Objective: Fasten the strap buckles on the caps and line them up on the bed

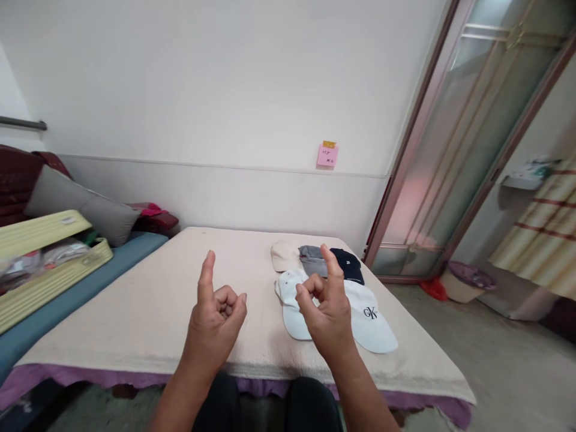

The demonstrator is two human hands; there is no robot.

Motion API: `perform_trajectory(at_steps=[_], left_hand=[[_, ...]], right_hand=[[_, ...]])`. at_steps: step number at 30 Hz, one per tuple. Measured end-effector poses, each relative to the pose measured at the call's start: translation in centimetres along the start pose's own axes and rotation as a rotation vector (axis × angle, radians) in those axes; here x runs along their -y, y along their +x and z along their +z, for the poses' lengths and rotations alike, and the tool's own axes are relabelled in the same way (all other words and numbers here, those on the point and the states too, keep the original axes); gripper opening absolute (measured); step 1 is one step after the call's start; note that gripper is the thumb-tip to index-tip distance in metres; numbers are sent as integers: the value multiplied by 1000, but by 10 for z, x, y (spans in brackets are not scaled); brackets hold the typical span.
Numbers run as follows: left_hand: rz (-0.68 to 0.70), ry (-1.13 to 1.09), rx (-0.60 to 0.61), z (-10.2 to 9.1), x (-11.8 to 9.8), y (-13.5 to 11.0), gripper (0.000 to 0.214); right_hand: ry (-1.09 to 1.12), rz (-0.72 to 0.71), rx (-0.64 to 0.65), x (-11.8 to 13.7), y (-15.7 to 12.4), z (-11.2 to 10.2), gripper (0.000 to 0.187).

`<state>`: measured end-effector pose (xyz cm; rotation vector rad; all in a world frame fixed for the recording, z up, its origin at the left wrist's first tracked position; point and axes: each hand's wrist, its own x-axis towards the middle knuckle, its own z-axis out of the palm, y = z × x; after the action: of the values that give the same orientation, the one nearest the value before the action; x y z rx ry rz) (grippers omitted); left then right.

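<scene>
My left hand (pixel 215 318) is raised over the cream table cover, index finger pointing up, thumb out and the other fingers curled. Nothing is in it. In the same pose, my right hand (pixel 327 306) is held up in front of the caps, also holding nothing. Behind it lie a beige cap (pixel 284 257), a grey cap (pixel 310 261) and a navy cap (pixel 348 267) in a back row. Nearer, a pale cap (pixel 294 321) and a white cap with dark letters (pixel 373 318) lie side by side, both partly hidden by my right hand.
The cream cover (pixel 135 312) has a purple trim along the front edge. To the left are a yellow box (pixel 96 255) of bagged items and a grey cushion (pixel 85 204). A pink note (pixel 327 156) is stuck to the wall. A bin (pixel 465 282) stands on the floor at right.
</scene>
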<state>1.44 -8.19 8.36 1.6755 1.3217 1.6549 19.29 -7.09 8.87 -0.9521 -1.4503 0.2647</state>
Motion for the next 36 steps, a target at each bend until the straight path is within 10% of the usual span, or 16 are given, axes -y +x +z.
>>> perform_trajectory(at_steps=[5, 8, 14, 26, 31, 36], left_hand=[[-110, 114, 157, 23, 71, 2, 21], [-361, 92, 290, 45, 135, -9, 32], [-541, 62, 354, 82, 217, -43, 37], [-825, -258, 305, 174, 271, 4, 35], [-983, -608, 254, 194, 275, 19, 35], [-1044, -612, 262, 201, 270, 38, 47]], right_hand=[[-47, 260, 246, -71, -24, 21, 59], [-78, 565, 475, -131, -54, 38, 25], [-148, 673, 454, -199, -84, 47, 19], [-449, 603, -45, -313, -14, 7, 39], [-518, 656, 191, -338, -27, 15, 46], [-331, 610, 353, -318, -24, 19, 12]])
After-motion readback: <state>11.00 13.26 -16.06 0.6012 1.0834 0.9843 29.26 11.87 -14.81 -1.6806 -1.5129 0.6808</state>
